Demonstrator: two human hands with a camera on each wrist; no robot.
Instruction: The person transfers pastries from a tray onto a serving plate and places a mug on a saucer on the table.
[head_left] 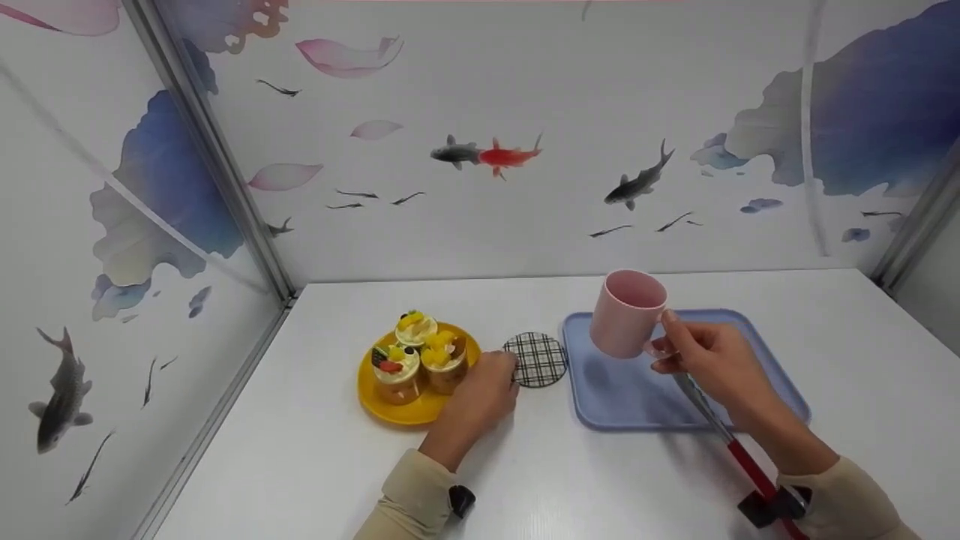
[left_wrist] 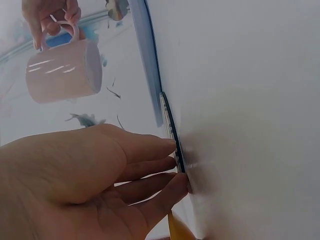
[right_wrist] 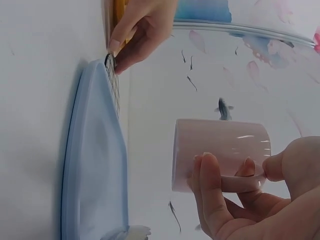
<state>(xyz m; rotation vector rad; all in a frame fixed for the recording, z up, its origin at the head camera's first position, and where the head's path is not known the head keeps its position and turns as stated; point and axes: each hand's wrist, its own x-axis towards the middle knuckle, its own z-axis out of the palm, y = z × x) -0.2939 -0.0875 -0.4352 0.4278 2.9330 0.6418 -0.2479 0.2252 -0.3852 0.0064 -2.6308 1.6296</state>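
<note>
My right hand (head_left: 709, 360) holds a pink mug (head_left: 626, 319) by its handle, thumb and fingers round it. The mug is upright and raised above a blue tray (head_left: 611, 409). My left hand (head_left: 484, 394) is low at the table, pinching the near left edge of a round plaid coaster (head_left: 538, 360). In the left wrist view the thumb and fingertips (left_wrist: 170, 147) meet at the rim of the thin coaster (left_wrist: 172, 132), which lies almost flat close to the table. The coaster's far edge is right beside the tray's left rim.
Left of my left hand, a yellow plate (head_left: 371, 405) carries 3 dessert cups (head_left: 397, 371) topped with cream and fruit. A metal utensil with a red handle (head_left: 754, 469) lies across the tray's near edge, under my right forearm. Patterned walls (head_left: 480, 225) enclose the white table.
</note>
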